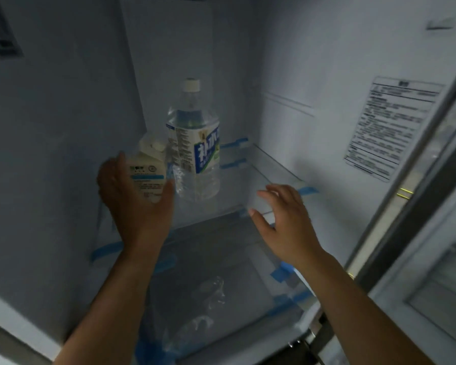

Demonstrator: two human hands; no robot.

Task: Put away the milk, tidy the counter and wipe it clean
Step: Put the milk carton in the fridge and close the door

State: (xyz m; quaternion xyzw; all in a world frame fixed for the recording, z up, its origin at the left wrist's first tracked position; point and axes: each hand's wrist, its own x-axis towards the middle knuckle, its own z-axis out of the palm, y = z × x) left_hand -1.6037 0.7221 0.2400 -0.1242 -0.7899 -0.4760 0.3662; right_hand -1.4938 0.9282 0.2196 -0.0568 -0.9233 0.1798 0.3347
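I am looking into an open fridge. A small white milk carton with a blue stripe is gripped in my left hand, held over the left part of a glass shelf. Just right of the carton a large clear water bottle with a white cap and a blue-and-white label stands on that shelf, touching or nearly touching the carton. My right hand hovers with fingers spread at the shelf's front right, holding nothing.
Blue tape strips mark the shelf edges. A lower glass shelf lies below, with crumpled clear plastic beneath it. A printed sticker is on the right inner wall. The fridge door frame runs along the right.
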